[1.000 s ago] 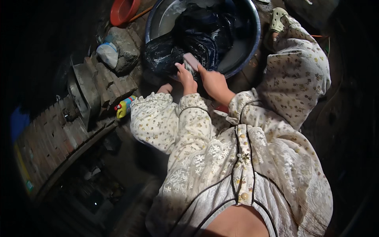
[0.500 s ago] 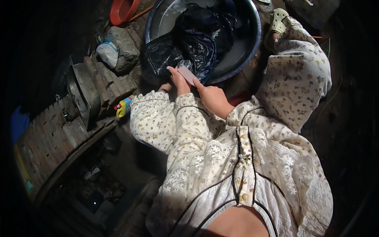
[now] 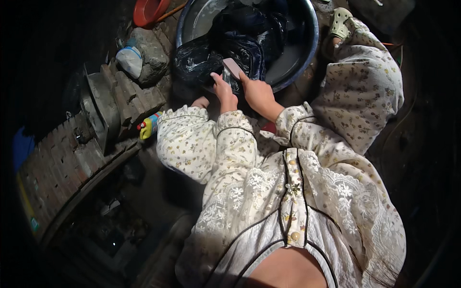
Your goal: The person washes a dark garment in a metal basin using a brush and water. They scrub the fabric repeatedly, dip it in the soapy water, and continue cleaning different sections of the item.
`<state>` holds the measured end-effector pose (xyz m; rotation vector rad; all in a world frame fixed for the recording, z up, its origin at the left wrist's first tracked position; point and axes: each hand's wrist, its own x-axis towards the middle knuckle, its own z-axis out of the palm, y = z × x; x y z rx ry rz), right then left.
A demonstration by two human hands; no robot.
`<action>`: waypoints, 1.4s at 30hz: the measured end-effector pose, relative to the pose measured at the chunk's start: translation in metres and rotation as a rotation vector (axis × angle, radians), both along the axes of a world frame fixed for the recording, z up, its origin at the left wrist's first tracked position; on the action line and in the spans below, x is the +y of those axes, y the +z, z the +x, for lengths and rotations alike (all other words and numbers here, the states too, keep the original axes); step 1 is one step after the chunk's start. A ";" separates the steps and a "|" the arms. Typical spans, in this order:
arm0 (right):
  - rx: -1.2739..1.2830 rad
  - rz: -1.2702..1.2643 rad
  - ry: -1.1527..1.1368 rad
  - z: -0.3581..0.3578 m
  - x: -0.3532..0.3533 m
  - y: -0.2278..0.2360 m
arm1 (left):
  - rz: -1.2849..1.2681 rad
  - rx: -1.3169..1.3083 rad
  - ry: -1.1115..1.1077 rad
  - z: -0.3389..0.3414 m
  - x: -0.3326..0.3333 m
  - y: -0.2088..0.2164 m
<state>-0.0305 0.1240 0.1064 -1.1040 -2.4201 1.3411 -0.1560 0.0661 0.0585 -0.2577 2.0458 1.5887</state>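
Observation:
A dark, wet garment (image 3: 237,45), streaked with suds, is bunched in a wide metal basin (image 3: 313,45) and hangs over its near left rim. My right hand (image 3: 260,98) is closed around the near end of a pale pink scrubbing brush (image 3: 232,68), which lies against the cloth; its underside is hidden. Just left of it, my left hand (image 3: 224,93) grips the near edge of the garment, thumb raised and the other fingers mostly hidden. Cloudy water (image 3: 290,72) shows in the basin beside the cloth.
Left of the basin are a rough stone (image 3: 152,57), a white-and-blue bag (image 3: 129,61), stacked bricks (image 3: 134,98) and a yellow bottle with a red cap (image 3: 149,127). A red bowl (image 3: 150,12) sits at the far left. My right foot wears a pale clog (image 3: 340,23).
Both hands have moved a little farther away from me. The brush has slid up the cloth, from beside my left fingers to beyond them. My grip on the brush is unchanged.

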 end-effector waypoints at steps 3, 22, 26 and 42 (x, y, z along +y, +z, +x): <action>-0.010 -0.036 0.189 0.024 -0.034 0.022 | -0.048 -0.076 0.130 -0.008 -0.016 0.005; -0.033 -0.044 0.173 0.015 -0.041 0.018 | 0.044 -0.136 0.171 -0.019 -0.020 -0.006; -0.012 -0.120 -0.011 0.009 -0.001 -0.007 | -0.140 -0.014 0.055 0.007 0.001 0.009; 0.117 -0.732 -0.342 -0.007 0.018 -0.073 | 0.138 -0.190 -0.083 0.038 -0.015 -0.012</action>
